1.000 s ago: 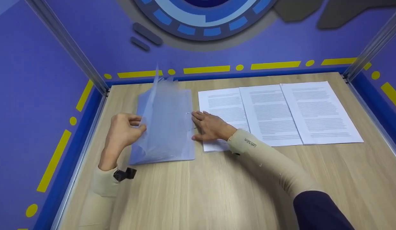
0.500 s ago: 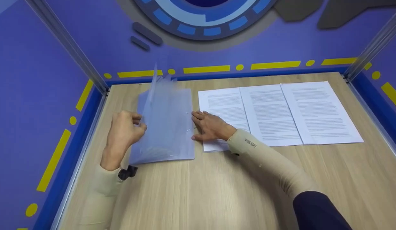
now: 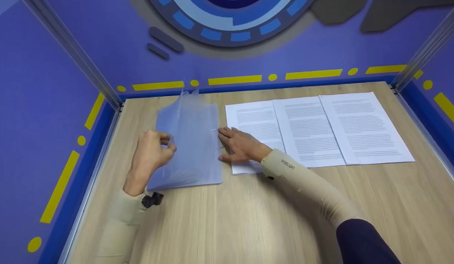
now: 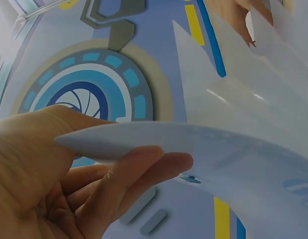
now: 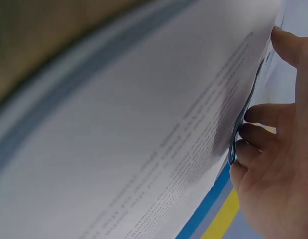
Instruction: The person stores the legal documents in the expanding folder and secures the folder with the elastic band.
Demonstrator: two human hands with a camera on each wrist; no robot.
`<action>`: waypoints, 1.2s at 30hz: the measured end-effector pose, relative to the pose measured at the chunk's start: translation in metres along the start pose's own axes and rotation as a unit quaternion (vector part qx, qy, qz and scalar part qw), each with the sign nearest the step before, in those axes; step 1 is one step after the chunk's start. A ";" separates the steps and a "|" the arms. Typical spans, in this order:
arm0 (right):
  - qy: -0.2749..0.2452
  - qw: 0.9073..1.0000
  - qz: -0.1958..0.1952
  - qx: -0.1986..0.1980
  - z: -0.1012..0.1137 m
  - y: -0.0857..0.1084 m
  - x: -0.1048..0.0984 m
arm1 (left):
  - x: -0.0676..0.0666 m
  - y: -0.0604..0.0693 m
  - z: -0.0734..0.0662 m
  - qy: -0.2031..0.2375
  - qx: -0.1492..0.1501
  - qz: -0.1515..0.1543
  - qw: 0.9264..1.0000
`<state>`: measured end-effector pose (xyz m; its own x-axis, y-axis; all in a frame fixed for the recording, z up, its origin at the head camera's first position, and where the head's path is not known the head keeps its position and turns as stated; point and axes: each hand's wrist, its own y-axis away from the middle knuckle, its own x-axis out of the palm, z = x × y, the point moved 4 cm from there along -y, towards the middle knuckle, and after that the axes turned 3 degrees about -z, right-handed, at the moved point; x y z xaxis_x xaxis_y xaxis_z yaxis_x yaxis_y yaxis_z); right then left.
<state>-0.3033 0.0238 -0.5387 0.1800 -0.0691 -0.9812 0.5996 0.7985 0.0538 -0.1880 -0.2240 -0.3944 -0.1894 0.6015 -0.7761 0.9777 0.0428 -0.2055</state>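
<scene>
A bluish translucent plastic folder (image 3: 195,146) lies open on the left part of the table, with several clear leaves (image 4: 253,99) raised and fanned. My left hand (image 3: 150,152) pinches the left edge of a lifted plastic sheet (image 4: 159,137) between thumb and fingers. Along the folder's right edge, my right hand (image 3: 241,145) rests with fingers spread, over the left stack of printed papers (image 3: 254,117). In the right wrist view a thin dark loop (image 5: 238,122) runs beside the fingertips of the right hand (image 5: 273,164); its kind is unclear.
Two more printed stacks, a middle one (image 3: 311,132) and a right one (image 3: 364,128), overlap side by side. The wooden table (image 3: 227,220) is bounded by a blue back wall (image 3: 219,66) and side walls with metal posts.
My left hand has shifted a little right, carrying the pinched sheet with it, and the raised leaves now stand lower. My right hand and the papers stay in place.
</scene>
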 end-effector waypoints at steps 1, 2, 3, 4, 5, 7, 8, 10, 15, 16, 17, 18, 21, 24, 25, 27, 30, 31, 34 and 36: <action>-0.001 1.000 -0.002 0.002 -0.001 0.001 -0.001 | 0.002 0.000 0.000 0.002 0.001 0.001 1.000; -0.003 1.000 -0.004 0.003 -0.001 0.001 -0.001 | 0.003 -0.001 -0.001 0.004 0.002 0.003 1.000; -0.006 1.000 -0.006 0.003 -0.002 0.002 -0.002 | 0.004 -0.001 -0.001 0.006 0.003 0.003 1.000; -0.009 1.000 -0.008 0.004 -0.002 0.002 -0.002 | 0.005 -0.001 -0.001 0.007 0.004 0.004 1.000; -0.011 1.000 -0.011 0.003 -0.003 0.003 -0.003 | 0.006 -0.002 -0.001 0.008 0.006 0.005 1.000; -0.012 1.000 -0.015 -0.001 -0.004 0.005 -0.005 | 0.008 -0.002 -0.001 0.008 0.009 0.005 1.000; -0.014 1.000 -0.019 -0.004 -0.005 0.007 -0.007 | 0.008 -0.002 -0.001 0.008 0.010 0.005 1.000; -0.017 1.000 -0.025 -0.004 -0.008 0.011 -0.011 | 0.009 -0.003 0.000 0.009 0.014 0.003 1.000; -0.021 0.999 -0.038 0.017 -0.019 0.026 -0.028 | 0.009 -0.005 0.001 0.015 0.018 0.000 1.000; -0.021 0.999 -0.041 0.023 -0.022 0.030 -0.032 | 0.009 -0.005 0.001 0.015 0.018 0.000 1.000; -0.019 0.998 -0.044 0.029 -0.025 0.034 -0.035 | 0.009 -0.006 0.001 0.016 0.019 0.000 1.000; -0.017 0.998 -0.048 0.033 -0.029 0.038 -0.039 | 0.009 -0.006 0.001 0.015 0.019 0.000 1.000; -0.011 0.997 -0.058 0.049 -0.041 0.052 -0.048 | 0.010 -0.005 0.001 0.014 0.022 -0.001 1.000; -0.005 0.995 -0.070 0.065 -0.054 0.067 -0.056 | 0.010 -0.004 0.001 0.012 0.024 -0.001 1.000; -0.006 0.995 -0.074 0.071 -0.059 0.072 -0.059 | 0.010 -0.004 0.000 0.012 0.023 -0.001 1.000; -0.008 0.993 -0.083 0.082 -0.068 0.084 -0.063 | 0.010 -0.003 0.000 0.010 0.023 -0.001 1.000; -0.014 0.990 -0.095 0.102 -0.084 0.101 -0.068 | 0.011 -0.001 0.001 0.008 0.021 -0.001 1.000; -0.018 0.989 -0.099 0.110 -0.090 0.106 -0.069 | 0.011 0.000 0.001 0.008 0.021 0.000 1.000; -0.027 0.984 -0.105 0.140 -0.109 0.123 -0.070 | 0.010 0.001 0.002 0.008 0.020 0.001 1.000; -0.033 0.980 -0.108 0.161 -0.123 0.136 -0.069 | 0.010 0.002 0.002 0.008 0.021 0.002 1.000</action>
<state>-0.3302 0.2107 -0.4868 0.0644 -0.2628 -0.9627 0.8426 0.5313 -0.0887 -0.1880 -0.2193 -0.4035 -0.1837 0.6142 -0.7675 0.9737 0.0068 -0.2276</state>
